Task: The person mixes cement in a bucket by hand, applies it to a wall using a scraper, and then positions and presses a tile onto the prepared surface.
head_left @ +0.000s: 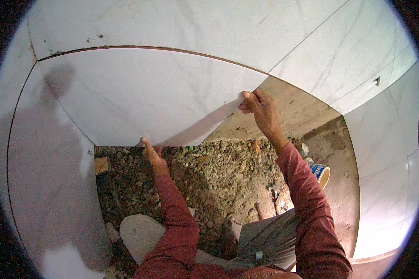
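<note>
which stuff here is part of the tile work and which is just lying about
In the job:
- white tile
- left hand, at its lower edge
- right hand, at its right edge
- bare wall patch, beside it

Apparently lying about:
- blue tub
- brown block
- rubble

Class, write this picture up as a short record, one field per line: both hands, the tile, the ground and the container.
left hand: at the lower edge of the tile, thumb in front
right hand: gripping its right edge
tile: white, faint grey veins
ground: rough, stony
container: blue outside, right of the right forearm
</note>
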`<state>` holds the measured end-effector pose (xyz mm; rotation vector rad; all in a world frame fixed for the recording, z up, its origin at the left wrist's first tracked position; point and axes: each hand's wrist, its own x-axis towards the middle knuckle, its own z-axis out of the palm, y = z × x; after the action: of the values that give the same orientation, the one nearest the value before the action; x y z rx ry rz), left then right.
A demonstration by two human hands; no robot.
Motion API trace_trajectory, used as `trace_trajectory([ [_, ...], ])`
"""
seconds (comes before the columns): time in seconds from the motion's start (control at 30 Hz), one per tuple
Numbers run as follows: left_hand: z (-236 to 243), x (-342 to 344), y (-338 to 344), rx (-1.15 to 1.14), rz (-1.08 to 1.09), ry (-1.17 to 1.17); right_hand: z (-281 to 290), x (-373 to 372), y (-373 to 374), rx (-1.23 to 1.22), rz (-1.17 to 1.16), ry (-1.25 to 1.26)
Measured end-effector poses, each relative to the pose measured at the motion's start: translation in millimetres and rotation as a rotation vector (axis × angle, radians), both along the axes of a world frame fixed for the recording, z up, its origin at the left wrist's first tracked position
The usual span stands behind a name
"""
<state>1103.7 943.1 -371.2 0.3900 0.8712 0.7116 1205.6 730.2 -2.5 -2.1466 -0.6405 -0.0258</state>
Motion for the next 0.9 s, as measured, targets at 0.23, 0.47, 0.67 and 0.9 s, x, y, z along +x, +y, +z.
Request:
trace_trajectory([
  [0.23, -8, -1, 0, 0.069, 0.066, 0.050, -6, 8, 3, 0.088, 0.058, 0.075],
  [0.47, -4, -3, 0, 0.029, 0.045, 0.031, -3, 4, 8, 0.088, 0.006, 0.047],
  [0.67, -2, 7, 3, 0.060, 0.099, 0.109, 6, 3, 7, 0.030, -0.014, 0.044],
  [0.9, -12, 10, 3, 0.086, 0.095, 0.026, 4, 6, 8, 0.046, -0.050, 0.074],
])
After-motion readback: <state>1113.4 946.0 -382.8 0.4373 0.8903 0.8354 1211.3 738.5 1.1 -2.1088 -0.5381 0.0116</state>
